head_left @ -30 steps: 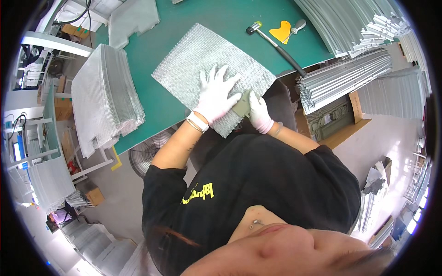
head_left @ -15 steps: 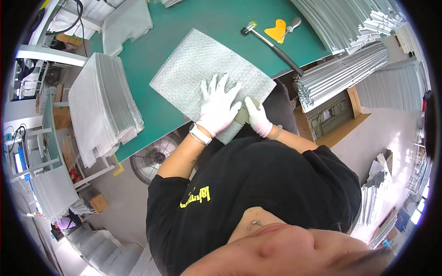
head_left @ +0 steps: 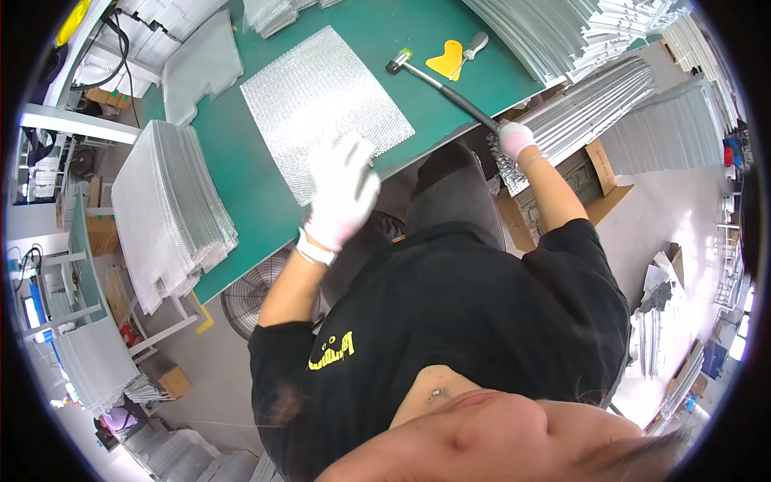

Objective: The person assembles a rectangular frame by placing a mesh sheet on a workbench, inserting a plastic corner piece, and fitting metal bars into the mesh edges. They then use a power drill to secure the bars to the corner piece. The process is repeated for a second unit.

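A silvery, fine-textured metal mesh sheet point(head_left: 321, 96) lies flat on the green work table point(head_left: 233, 153). My gloved left hand point(head_left: 344, 191) is over its near edge, fingers apart and a little blurred, with nothing visible in it. At the table's front right edge, my gloved right hand point(head_left: 516, 140) is closed around the end of a mallet's dark handle point(head_left: 470, 107). The mallet's head point(head_left: 398, 61) rests on the table to the right of the sheet. Beyond the handle lie a yellow scraper point(head_left: 446, 60) and a grey-handled tool point(head_left: 476, 44).
A tall stack of mesh sheets point(head_left: 165, 209) stands at the table's left edge. More sheets point(head_left: 201, 64) lie at the far left. Long metal strips point(head_left: 562, 104) are stacked to the right, above an open cardboard box point(head_left: 598, 173). A floor fan point(head_left: 249, 293) stands below the front edge.
My right hand has let go of a grey-green block, now out of sight, and moved right to grasp the mallet handle. My left hand has lifted off the sheet's middle toward its near edge.
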`<act>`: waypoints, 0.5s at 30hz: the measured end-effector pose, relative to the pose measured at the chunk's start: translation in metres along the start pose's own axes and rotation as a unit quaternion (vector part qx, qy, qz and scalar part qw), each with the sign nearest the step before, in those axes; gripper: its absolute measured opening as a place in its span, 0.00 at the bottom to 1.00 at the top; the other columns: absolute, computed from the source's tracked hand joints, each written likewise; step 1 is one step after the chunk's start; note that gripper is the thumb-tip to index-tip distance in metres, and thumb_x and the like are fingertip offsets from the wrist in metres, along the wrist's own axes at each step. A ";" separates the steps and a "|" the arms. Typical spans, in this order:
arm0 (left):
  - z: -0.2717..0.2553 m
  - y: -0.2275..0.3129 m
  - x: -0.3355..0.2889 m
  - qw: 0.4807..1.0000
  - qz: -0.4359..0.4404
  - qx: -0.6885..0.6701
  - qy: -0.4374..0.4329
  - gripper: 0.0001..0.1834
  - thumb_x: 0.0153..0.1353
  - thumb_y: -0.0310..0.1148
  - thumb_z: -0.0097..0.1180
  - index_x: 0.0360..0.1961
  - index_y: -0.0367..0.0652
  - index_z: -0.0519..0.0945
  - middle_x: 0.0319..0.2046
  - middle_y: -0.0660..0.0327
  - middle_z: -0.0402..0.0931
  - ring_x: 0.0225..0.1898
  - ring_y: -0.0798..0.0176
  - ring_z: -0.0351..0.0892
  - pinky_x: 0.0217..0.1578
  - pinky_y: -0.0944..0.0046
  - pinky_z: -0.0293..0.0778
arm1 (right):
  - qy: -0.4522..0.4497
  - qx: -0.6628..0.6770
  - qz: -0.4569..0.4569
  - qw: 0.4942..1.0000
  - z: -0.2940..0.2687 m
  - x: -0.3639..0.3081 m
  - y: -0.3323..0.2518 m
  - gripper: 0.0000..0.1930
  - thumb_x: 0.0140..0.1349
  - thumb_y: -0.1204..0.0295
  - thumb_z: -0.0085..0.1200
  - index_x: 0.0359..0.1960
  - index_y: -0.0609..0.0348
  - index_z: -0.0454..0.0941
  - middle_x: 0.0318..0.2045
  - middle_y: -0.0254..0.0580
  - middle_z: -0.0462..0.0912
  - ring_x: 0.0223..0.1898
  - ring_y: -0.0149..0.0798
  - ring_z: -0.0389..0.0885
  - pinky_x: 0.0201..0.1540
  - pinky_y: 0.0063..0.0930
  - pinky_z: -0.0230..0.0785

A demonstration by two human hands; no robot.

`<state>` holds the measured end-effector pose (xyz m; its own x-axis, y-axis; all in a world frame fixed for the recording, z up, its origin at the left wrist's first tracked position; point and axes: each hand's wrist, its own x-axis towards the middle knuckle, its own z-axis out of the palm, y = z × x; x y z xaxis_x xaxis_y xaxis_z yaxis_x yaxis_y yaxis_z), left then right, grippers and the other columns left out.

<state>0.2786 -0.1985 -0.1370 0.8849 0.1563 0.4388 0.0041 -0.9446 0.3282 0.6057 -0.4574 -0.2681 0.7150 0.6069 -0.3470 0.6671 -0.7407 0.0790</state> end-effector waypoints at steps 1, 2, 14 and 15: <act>0.002 0.019 -0.007 0.998 0.029 -0.052 0.007 0.26 0.52 0.29 0.60 0.55 0.41 0.75 0.57 0.48 0.72 0.63 0.36 0.66 0.65 0.40 0.58 | 0.001 -0.016 -0.035 0.999 0.003 0.006 0.014 0.15 0.57 0.69 0.57 0.47 0.45 0.85 0.47 0.49 0.84 0.49 0.51 0.84 0.51 0.41 0.77; 0.005 0.031 -0.018 0.995 0.044 -0.086 -0.038 0.26 0.51 0.29 0.62 0.54 0.41 0.76 0.57 0.48 0.72 0.63 0.37 0.66 0.64 0.40 0.61 | 0.002 -0.034 -0.074 0.997 0.006 0.013 0.023 0.17 0.57 0.70 0.58 0.49 0.43 0.84 0.49 0.48 0.83 0.50 0.51 0.83 0.52 0.41 0.76; 0.066 0.041 -0.100 0.951 -0.060 -0.282 -0.112 0.20 0.59 0.31 0.61 0.53 0.41 0.79 0.58 0.51 0.76 0.59 0.47 0.74 0.61 0.51 0.68 | -0.016 -0.014 -0.227 0.974 0.009 0.014 0.046 0.10 0.56 0.68 0.55 0.37 0.53 0.85 0.36 0.52 0.85 0.42 0.57 0.83 0.47 0.49 0.75; 0.064 0.041 -0.101 0.948 -0.069 -0.289 -0.110 0.20 0.59 0.31 0.61 0.53 0.40 0.79 0.57 0.51 0.76 0.59 0.47 0.75 0.61 0.52 0.68 | 0.031 -0.036 -0.252 0.967 0.010 0.012 0.046 0.07 0.56 0.68 0.56 0.31 0.56 0.82 0.28 0.53 0.83 0.35 0.59 0.83 0.41 0.52 0.74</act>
<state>0.2191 -0.2711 -0.2213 0.9706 0.1424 0.1940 -0.0732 -0.5934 0.8016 0.6429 -0.4877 -0.2783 0.3050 0.9030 -0.3026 0.9451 -0.3261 -0.0205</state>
